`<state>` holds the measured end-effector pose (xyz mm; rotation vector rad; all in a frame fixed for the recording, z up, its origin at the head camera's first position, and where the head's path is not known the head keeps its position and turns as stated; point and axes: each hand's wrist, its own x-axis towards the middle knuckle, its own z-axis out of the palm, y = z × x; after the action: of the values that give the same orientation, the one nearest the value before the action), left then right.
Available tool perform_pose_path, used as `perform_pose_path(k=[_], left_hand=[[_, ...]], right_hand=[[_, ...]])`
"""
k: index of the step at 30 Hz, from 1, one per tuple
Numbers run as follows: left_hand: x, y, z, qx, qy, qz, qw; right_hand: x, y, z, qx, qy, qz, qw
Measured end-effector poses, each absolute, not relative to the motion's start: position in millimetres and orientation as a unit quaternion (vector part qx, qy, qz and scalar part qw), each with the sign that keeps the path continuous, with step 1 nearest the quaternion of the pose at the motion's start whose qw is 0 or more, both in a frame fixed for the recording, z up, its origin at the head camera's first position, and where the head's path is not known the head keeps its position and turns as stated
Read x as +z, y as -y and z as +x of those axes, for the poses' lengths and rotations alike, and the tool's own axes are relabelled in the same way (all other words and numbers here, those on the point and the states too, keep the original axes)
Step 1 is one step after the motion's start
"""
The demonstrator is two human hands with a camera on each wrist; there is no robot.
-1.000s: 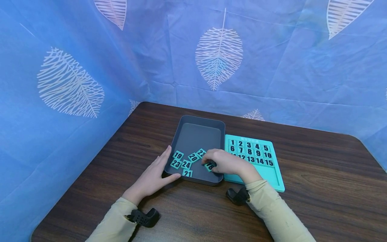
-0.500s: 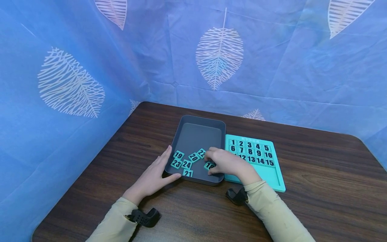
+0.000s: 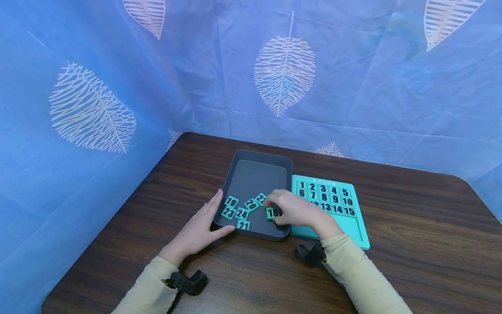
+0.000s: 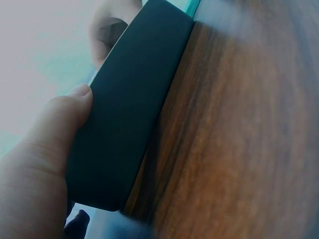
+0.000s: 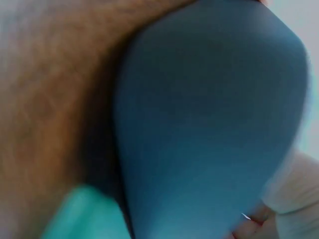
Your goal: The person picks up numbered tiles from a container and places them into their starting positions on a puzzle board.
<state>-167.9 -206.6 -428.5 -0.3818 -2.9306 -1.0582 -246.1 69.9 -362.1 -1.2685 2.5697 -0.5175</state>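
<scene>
- Head view: I see the right hand [image 3: 296, 211] pinching a small teal square tile numbered 18 [image 3: 274, 212] just above the near right corner of the dark grey rectangular plastic tray [image 3: 255, 163]. The left hand [image 3: 200, 229] lies flat with straight fingers against the tray's near left corner. Loose teal number tiles [image 3: 241, 209] marked 19 to 24 lie inside the tray. Touching its right side on the dark wood worktop [image 3: 412, 244] sits a teal number puzzle board [image 3: 358, 231] with rows 1 to 15 filled.
- Left wrist view: my feed shows the left thumb pressed on the tray's outer wall [image 4: 129, 124].
- Right wrist view: blurred; the tray's grey floor [image 5: 209, 114] fills the frame, fingertips at the lower right edge.
</scene>
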Motion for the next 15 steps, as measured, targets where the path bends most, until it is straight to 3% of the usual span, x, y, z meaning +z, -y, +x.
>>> perform_pose_path(k=[15], left_hand=[[-428, 206, -167, -0.338, 0.934, -0.113, -0.005]], right_hand=[[-345, -144, -247, -0.194, -0.907, -0.369, 0.058]])
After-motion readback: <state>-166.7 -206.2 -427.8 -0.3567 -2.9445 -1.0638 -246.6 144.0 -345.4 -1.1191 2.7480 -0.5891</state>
